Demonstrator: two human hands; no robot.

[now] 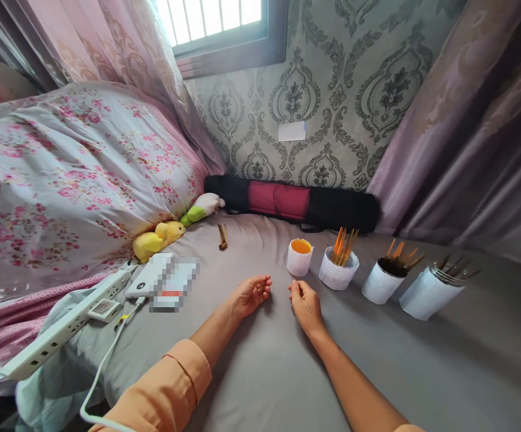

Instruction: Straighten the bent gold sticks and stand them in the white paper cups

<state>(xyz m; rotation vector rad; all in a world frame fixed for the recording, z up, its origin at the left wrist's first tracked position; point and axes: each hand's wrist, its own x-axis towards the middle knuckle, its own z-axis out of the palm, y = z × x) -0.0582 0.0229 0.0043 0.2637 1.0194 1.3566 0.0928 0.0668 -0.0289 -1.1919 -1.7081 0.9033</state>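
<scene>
My left hand (255, 295) rests low over the grey sheet (251, 372), palm turned inward, its fingers loosely bent and apart with nothing in them. Opposite it, my right hand (306, 305) is closed; the curled fingers hide whatever they may hold. Just beyond the right hand stands a white-wrapped container with an orange inside (300, 261). A row of white-wrapped containers continues rightward: one with orange and brown thin sticks (337, 273), a dark-mouthed one (382, 285) and a tilted-looking one (431, 295), both with sticks. A small bundle of thin sticks (222, 237) lies farther off, left.
On the left are a white power strip (69, 324), a white power bank (148, 282) with a cable, and a blurred-out flat item (174, 285). Plush toys (159, 239) sit against a floral cover (84, 162). A black-and-red long bag (278, 201) lies along the wall.
</scene>
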